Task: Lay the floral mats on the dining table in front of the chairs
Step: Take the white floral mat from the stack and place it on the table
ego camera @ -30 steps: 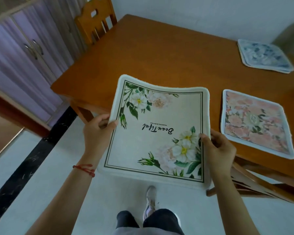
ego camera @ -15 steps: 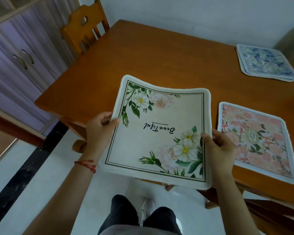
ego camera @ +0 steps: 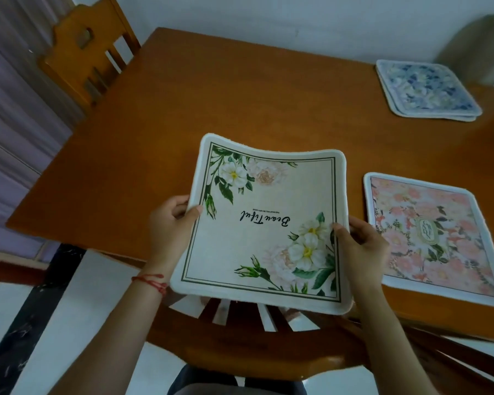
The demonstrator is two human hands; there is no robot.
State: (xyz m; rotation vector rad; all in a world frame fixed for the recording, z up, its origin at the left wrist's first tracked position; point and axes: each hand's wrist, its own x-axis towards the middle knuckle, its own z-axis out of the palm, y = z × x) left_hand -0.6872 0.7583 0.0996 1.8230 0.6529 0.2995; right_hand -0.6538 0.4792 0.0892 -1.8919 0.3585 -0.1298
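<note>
Cream floral mat [ego camera: 264, 220]: held over brown wooden bench [ego camera: 211, 104] near edge.
Left hand [ego camera: 171, 226]: fingers pinching mat's left edge.
Right hand [ego camera: 361, 246]: fingers pinching right edge.

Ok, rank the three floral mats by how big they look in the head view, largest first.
1. Cream mat, held nearest the camera, so its lead may be nearness.
2. Pink mat, flat on the table.
3. Blue mat, farthest away; true sizes may match.

Bare forearms; a red string bracelet [ego camera: 151, 281] (thin, double-stranded) circles the left wrist.
</note>
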